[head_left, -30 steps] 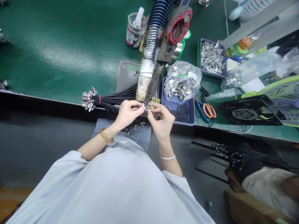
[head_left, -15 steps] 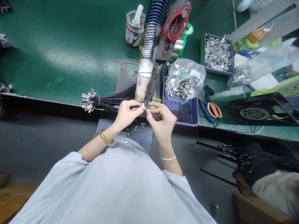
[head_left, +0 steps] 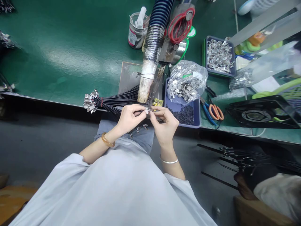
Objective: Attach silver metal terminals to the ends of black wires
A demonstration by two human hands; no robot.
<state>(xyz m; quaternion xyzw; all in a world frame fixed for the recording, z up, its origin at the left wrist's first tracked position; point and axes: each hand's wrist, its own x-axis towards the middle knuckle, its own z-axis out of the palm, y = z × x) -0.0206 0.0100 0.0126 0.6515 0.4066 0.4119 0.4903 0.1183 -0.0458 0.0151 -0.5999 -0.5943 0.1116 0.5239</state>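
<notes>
My left hand (head_left: 129, 117) and my right hand (head_left: 164, 124) meet at the table's near edge, fingers pinched together around a small metal clip (head_left: 147, 110) on a wire end. A bundle of black wires (head_left: 115, 101) tipped with metal clips (head_left: 90, 100) lies on the green table just left of my left hand. A few loose clipped wire ends (head_left: 138, 128) rest on my lap under my hands. A blue tray (head_left: 196, 110) holding small black pieces (head_left: 184, 114) and a clear bag of metal clips (head_left: 187, 82) sits right of my right hand.
A ribbed hose (head_left: 152, 47) and a red wire coil (head_left: 180, 23) stand behind my hands, with a jar (head_left: 136, 29) at the back. Orange-handled scissors (head_left: 215, 111), a second clip tray (head_left: 219, 56) and a black fan (head_left: 258, 114) lie to the right. Another person's lap holds black wires (head_left: 254, 157).
My hands stayed together at the table edge, their fingertips shifting slightly around the small clip. The view moved a little.
</notes>
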